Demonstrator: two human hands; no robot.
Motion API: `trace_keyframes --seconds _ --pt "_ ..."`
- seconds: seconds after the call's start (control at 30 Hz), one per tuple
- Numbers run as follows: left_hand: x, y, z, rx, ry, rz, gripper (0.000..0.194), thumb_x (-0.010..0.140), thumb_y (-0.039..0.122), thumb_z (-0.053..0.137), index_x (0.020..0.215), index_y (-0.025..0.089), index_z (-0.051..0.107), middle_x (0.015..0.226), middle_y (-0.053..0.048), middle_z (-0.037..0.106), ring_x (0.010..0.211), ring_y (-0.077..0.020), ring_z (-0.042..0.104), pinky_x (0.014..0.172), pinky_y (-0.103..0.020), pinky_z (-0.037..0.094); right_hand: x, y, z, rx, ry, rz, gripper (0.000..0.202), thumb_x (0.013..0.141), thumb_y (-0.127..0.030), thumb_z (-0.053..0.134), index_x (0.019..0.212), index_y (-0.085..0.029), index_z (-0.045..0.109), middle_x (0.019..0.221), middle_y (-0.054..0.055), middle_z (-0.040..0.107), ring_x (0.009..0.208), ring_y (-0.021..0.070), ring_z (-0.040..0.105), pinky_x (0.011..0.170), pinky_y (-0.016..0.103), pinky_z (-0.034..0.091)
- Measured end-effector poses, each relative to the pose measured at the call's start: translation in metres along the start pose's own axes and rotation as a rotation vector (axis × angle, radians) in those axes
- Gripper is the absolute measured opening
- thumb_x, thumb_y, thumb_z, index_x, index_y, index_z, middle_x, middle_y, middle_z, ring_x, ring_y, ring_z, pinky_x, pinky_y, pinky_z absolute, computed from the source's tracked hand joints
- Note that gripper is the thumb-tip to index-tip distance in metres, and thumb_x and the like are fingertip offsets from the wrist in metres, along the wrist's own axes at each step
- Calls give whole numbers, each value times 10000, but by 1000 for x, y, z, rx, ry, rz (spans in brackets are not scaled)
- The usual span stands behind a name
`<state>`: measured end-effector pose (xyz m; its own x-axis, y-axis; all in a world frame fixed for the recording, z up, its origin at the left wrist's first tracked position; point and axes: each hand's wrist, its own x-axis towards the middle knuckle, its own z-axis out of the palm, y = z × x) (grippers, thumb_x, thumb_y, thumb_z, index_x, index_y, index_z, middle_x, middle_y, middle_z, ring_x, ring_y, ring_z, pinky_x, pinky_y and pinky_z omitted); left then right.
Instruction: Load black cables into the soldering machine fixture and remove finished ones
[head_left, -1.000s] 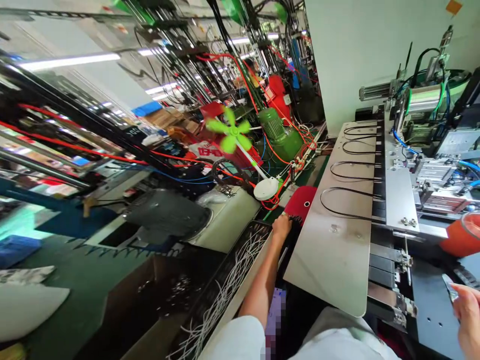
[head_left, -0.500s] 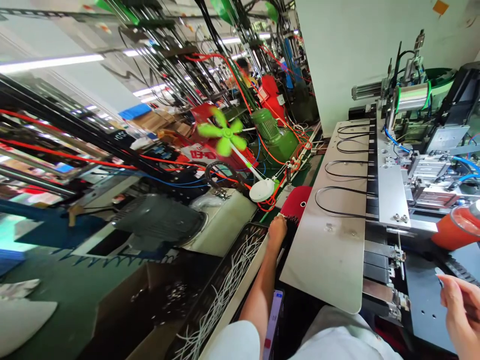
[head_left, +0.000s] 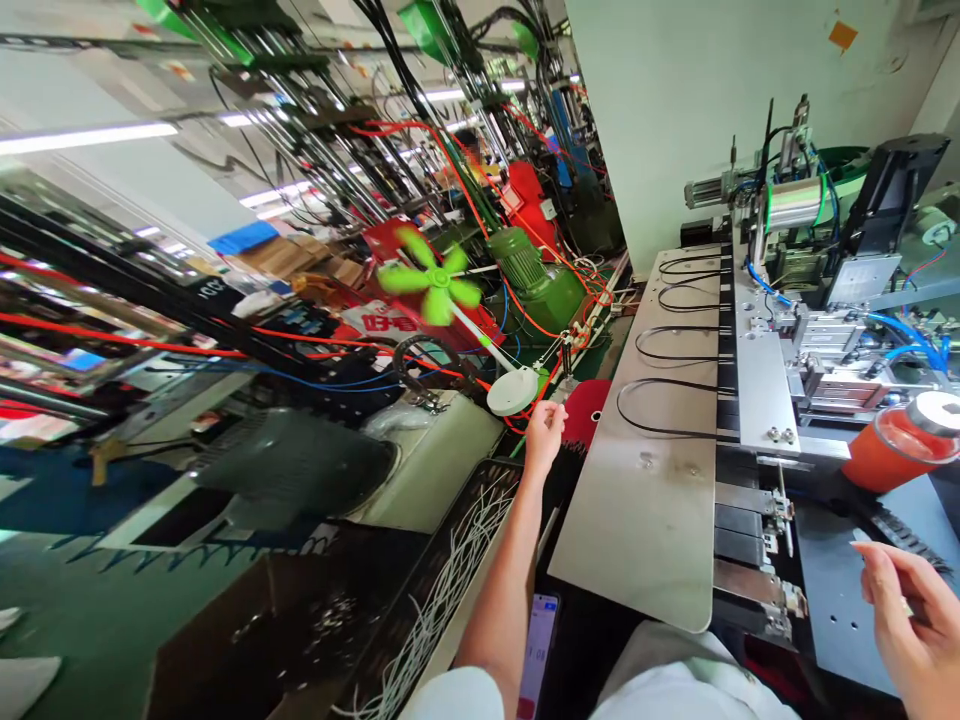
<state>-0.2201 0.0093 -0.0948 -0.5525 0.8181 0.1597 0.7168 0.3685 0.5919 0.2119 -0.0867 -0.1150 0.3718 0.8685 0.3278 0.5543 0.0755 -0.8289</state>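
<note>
My left hand (head_left: 546,430) is raised with curled fingers beside the white round base of a green fan (head_left: 439,280), near a red cushion-like thing (head_left: 585,412). Whatever it may hold is too small to make out. At the right edge, my right hand (head_left: 907,610) pinches a small pale piece (head_left: 860,542) between thumb and forefinger, above a dark plate (head_left: 840,590). Between the hands lies a metal plate (head_left: 645,510), on which black cable loops (head_left: 664,405) stick out from the machine (head_left: 769,400).
Left of my forearm, a black crate (head_left: 427,570) holds many white wires. A phone (head_left: 538,650) lies by my lap. An orange container (head_left: 892,450) stands at the right. Further left are a cardboard box (head_left: 202,640) and a grey motor (head_left: 300,465).
My left hand has lifted away from the dark bristly spot by the red thing. The view has shifted slightly. My right hand keeps its pinch.
</note>
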Motion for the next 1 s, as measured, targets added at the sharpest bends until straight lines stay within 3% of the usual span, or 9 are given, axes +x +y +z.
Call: trace_keyframes --seconds 0.1,0.17,0.2,0.27,0.37,0.43,0.6,0.77,1.0 --pt "-4 59 -15 -134 58 191 225 901 340 423 945 162 553 847 -34 650 646 -95 600 599 -178 455 0 2 2 56 -100 -50 313 827 -476 547 850 -189 672 676 37 644 519 141 577 475 249 430" --pt "-21 104 -21 -214 69 477 215 886 334 477 911 165 608 869 -37 634 710 -105 601 650 -188 458 2 -4 4 108 -116 -61 281 838 -439 549 831 -183 665 644 18 624 490 117 548 473 230 422" --pt "-34 127 -22 -233 -7 597 204 892 308 474 902 169 624 863 -33 625 712 -102 596 666 -194 457 2 -9 4 140 -136 -55 264 845 -419 548 822 -183 663 622 8 612 477 110 536 472 223 423" --pt "-63 164 -19 -285 -352 775 203 904 246 456 883 173 644 777 -11 606 636 -83 578 638 -190 451 4 -21 5 206 -195 -25 240 861 -384 537 814 -186 664 597 -2 598 478 109 533 476 217 429" --pt "-103 198 -4 -381 -849 867 212 909 243 458 876 159 650 670 6 569 558 -75 558 559 -177 431 7 -40 6 313 -287 10 214 881 -340 522 859 -194 676 681 16 640 593 132 594 553 225 475" --pt "-121 206 9 -402 -968 878 219 909 268 469 854 150 645 659 7 561 545 -73 544 554 -180 424 8 -50 7 397 -330 19 183 873 -326 544 897 -198 672 780 34 663 681 147 619 616 242 498" --pt "-134 202 36 -378 -992 935 243 914 284 453 806 156 629 665 13 552 531 -69 505 578 -194 414 9 -55 12 511 -312 80 165 872 -326 550 817 -186 618 698 1 594 560 103 535 519 216 451" --pt "-141 201 35 -337 -1026 896 209 894 247 468 777 159 616 680 15 534 566 -79 493 579 -198 398 9 -52 10 380 -340 -72 196 886 -266 529 716 -182 575 630 -19 539 558 97 469 517 222 378" --pt "-161 214 29 -556 -1174 539 273 888 366 472 759 147 574 616 38 481 510 -64 422 498 -180 361 -1 -63 30 298 136 -239 172 884 -147 488 721 -200 477 586 -47 471 496 84 416 483 218 329"
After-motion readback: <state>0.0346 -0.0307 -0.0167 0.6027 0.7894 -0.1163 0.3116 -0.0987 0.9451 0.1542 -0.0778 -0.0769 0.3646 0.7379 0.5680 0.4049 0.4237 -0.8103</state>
